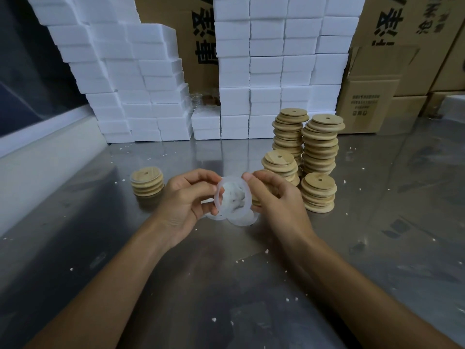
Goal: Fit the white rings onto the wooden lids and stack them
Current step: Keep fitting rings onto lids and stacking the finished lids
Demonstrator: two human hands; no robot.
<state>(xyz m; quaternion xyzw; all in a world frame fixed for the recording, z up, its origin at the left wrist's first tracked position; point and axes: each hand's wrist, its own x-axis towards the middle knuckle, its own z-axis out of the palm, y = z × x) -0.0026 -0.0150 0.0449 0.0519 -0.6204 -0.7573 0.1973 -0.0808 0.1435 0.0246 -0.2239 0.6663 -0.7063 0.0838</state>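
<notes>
Rings [232, 195], white and translucent, are held above the metal table [377, 222] between both hands, a few more of them drooping onto the surface just below. The left hand [186, 200] has its fingers curled, pinching the left edge of the upper ring; the right hand [271, 195] curls its thumb and fingers around the right edge, and behind them part of a wooden lid seems to show, though I cannot tell for certain.

Just beside the left hand stands a short stack [147, 181] of lids that appear already ringed. To the right, four stacks of bare lids [319, 147] stand close together, the two rear ones tall and uneven. Behind, white foam blocks [264, 71] and cardboard boxes [372, 104] line the wall.

The likely step is separating one ring from the clump. Thin rings cling together, so two could come away as one and end up on the same lid. The right forearm also lies near the leaning rear stacks; a careless reach for the next lid could topple them across the table.
</notes>
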